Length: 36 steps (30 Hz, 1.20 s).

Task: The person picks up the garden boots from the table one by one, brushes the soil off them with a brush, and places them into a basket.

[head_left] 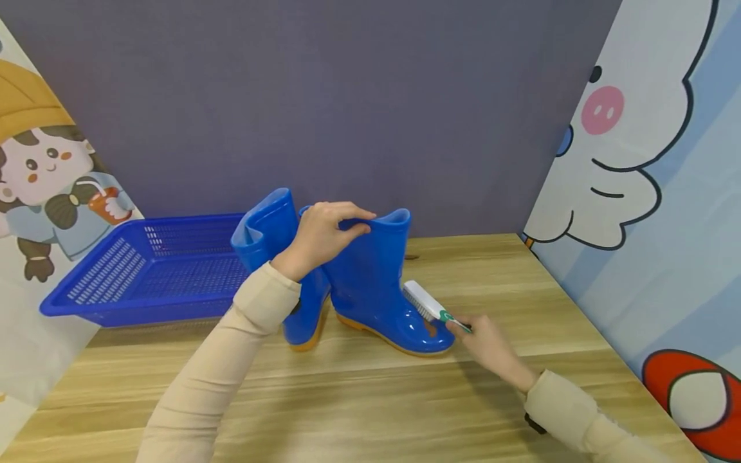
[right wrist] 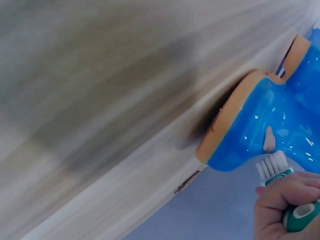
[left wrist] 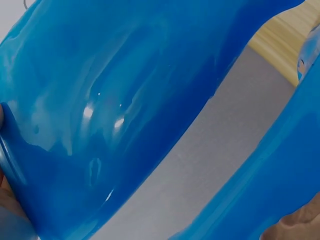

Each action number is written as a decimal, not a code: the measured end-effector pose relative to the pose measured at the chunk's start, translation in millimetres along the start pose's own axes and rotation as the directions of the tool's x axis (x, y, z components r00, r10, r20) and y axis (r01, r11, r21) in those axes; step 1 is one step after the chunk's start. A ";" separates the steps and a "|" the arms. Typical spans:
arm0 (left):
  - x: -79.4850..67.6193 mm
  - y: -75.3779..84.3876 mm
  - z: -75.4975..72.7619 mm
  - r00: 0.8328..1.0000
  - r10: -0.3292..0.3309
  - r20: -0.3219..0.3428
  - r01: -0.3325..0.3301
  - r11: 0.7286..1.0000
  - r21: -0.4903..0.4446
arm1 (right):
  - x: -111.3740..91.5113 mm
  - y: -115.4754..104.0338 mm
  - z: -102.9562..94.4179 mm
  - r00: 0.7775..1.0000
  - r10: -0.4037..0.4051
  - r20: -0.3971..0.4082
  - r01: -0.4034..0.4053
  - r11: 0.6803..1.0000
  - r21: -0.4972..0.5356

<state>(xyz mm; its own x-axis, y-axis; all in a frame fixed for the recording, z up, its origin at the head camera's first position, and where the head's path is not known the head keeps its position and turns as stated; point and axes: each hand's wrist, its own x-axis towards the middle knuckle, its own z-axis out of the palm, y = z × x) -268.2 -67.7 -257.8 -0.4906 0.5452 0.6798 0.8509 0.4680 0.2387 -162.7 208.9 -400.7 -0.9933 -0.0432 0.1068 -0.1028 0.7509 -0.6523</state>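
Note:
A blue rubber boot (head_left: 370, 276) with an orange sole stands on the table, toe pointing right. My left hand (head_left: 324, 235) grips its top rim, thumb and fingers pinching the edge. In my right hand (head_left: 489, 344) is a scrub brush (head_left: 425, 301) with a white head and green-and-white handle, its bristles facing the boot's instep. A brown smear (right wrist: 269, 139) marks the glossy toe, close by the bristles in the right wrist view. The second blue boot (head_left: 274, 222) stands to the left, partly hidden behind my left hand and forearm. Blue boot shaft (left wrist: 115, 100) fills much of the left wrist view.
A blue perforated plastic basket (head_left: 75, 307) sits at the back left, beside the second boot. The wood-grain table (head_left: 359, 411) meets a grey panel (head_left: 347, 109) behind. Cartoon-printed panels (head_left: 613, 167) stand on both sides.

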 end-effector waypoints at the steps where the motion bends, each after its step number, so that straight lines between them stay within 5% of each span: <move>1: 0.3 -0.1 -0.4 1.000 -0.006 0.001 0.006 1.000 0.000 | -1.6 0.2 1.0 1.000 -0.010 -0.009 0.010 1.000 -0.006; 11: 0.9 -2.1 -1.3 0.995 -0.088 0.052 0.089 0.996 -0.016 | -22.3 9.3 9.2 0.974 -0.199 -0.109 0.172 0.961 -0.217; 18: 2.5 -5.2 1.1 0.992 -0.112 0.059 0.115 0.992 -0.050 | -28.3 17.4 1.4 0.958 -0.242 -0.151 0.195 0.942 -0.273; 22: 2.0 -6.2 1.7 0.989 -0.129 0.070 0.134 0.988 -0.074 | -30.3 22.5 -7.4 0.976 -0.179 -0.126 0.146 0.961 -0.233; 29: -1.7 -7.8 2.0 0.983 -0.162 0.087 0.170 0.981 -0.091 | -21.1 19.1 -15.1 0.997 0.066 -0.027 -0.067 0.997 -0.031; 36: -4.1 -7.0 -0.1 0.981 -0.174 0.087 0.181 0.979 -0.089 | 0.2 -3.9 8.1 0.999 0.022 -0.024 -0.019 0.993 0.119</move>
<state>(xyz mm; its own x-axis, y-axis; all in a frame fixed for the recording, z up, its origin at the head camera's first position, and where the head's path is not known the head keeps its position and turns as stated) -272.1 -73.3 -262.2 -0.6453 0.5139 0.5652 0.7612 0.4951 0.4189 -163.0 200.6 -404.3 -0.9938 -0.0114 0.1103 -0.0897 0.6680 -0.7387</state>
